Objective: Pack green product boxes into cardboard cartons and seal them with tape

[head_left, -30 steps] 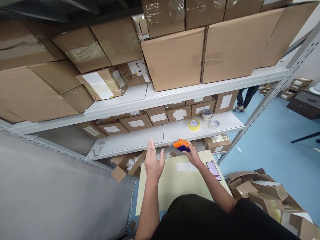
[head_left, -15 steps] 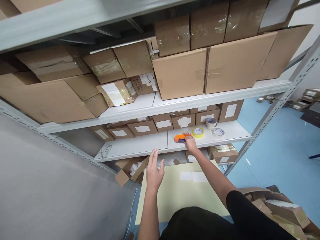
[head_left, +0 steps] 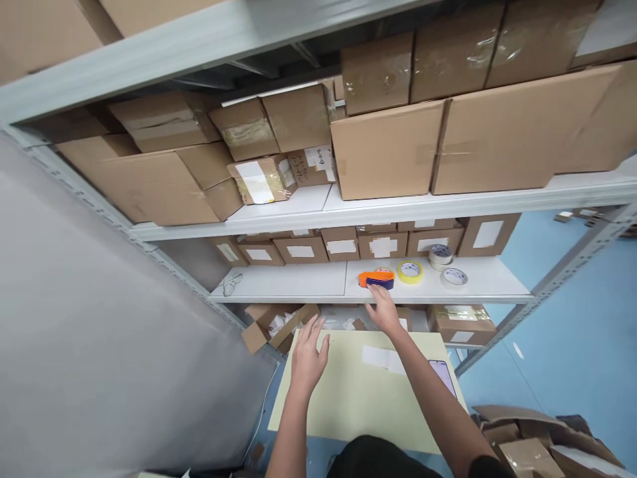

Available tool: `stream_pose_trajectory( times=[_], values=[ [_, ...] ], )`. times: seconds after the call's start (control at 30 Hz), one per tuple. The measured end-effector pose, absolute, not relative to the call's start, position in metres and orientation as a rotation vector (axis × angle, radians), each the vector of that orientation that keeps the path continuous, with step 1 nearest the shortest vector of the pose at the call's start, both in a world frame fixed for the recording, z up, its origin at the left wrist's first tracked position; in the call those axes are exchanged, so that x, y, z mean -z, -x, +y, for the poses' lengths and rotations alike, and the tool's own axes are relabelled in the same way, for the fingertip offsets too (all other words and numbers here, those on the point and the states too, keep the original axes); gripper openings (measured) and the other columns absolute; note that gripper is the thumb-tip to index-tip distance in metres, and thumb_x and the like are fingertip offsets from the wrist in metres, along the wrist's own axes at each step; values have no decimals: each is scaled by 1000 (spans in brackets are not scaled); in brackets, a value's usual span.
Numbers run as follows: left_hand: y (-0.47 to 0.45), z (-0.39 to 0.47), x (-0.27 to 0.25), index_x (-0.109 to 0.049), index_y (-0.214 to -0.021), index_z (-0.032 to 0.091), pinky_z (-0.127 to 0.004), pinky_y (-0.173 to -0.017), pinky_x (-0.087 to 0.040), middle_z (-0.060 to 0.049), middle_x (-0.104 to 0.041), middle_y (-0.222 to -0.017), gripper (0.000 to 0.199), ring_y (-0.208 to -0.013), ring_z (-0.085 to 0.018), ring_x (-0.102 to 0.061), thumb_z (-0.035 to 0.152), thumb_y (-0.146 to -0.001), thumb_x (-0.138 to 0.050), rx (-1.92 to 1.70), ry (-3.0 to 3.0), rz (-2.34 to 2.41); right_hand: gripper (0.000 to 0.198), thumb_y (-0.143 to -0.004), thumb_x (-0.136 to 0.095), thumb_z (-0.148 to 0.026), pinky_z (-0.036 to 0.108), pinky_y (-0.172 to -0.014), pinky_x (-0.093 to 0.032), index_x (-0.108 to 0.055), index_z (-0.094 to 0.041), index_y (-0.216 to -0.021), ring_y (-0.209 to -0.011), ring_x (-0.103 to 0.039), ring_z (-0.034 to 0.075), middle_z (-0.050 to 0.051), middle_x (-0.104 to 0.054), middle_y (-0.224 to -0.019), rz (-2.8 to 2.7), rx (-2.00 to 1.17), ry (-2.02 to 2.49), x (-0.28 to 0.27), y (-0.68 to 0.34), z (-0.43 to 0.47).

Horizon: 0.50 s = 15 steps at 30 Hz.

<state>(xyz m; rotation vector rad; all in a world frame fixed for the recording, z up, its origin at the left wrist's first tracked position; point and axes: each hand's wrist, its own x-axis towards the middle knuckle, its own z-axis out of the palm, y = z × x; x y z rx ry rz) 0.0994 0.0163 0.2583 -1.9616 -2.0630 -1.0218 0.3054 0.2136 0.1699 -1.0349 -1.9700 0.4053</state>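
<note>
An orange and dark-blue tape dispenser (head_left: 377, 279) lies near the front edge of the white shelf (head_left: 298, 284). Just in front of it is my right hand (head_left: 384, 312), fingers stretched out and apart, holding nothing; whether a fingertip still touches the dispenser I cannot tell. My left hand (head_left: 309, 357) hovers above the pale yellow board (head_left: 358, 398), its fingers spread and nothing in it. White paper strips (head_left: 381, 357) lie on that board, partly behind my right forearm. Beside the dispenser is a yellow tape roll (head_left: 410, 271).
Tape rolls (head_left: 454, 278) sit further right on the shelf, and wire-like glasses (head_left: 231, 284) at its left end. Cardboard boxes (head_left: 300, 251) line the shelves. A phone (head_left: 442, 376) rests at the board's right side. An open carton (head_left: 279, 325) juts out below.
My right hand has let go of the tape dispenser on the shelf and drawn back toward me. My left hand stays open. The view has shifted, bringing the phone into sight.
</note>
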Motion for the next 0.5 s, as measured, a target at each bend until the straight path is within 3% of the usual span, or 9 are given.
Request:
stream_pose_trajectory(
  times=[0.33, 0.5],
  values=[
    [-60, -66, -195, -66, -139, 34, -51, -110, -56, -7, -64, -146, 49, -134, -30, -61, 22, -93, -53, 780, 1779, -2433, 51, -97, -58, -39, 60, -115, -47, -58, -28, -147, -139, -55, 35, 13, -60, -148, -1963, -830, 871, -121, -260, 148],
    [-33, -128, -185, -64, -141, 29, -52, -113, -52, -9, -62, -148, 47, -137, -30, -57, 23, -95, -52, 738, 1589, -2541, 51, -95, -59, -41, 54, -118, -46, -62, -24, -143, -141, -54, 33, 12, -61, -148, -2056, -1044, 801, -120, -209, 102]
  ],
)
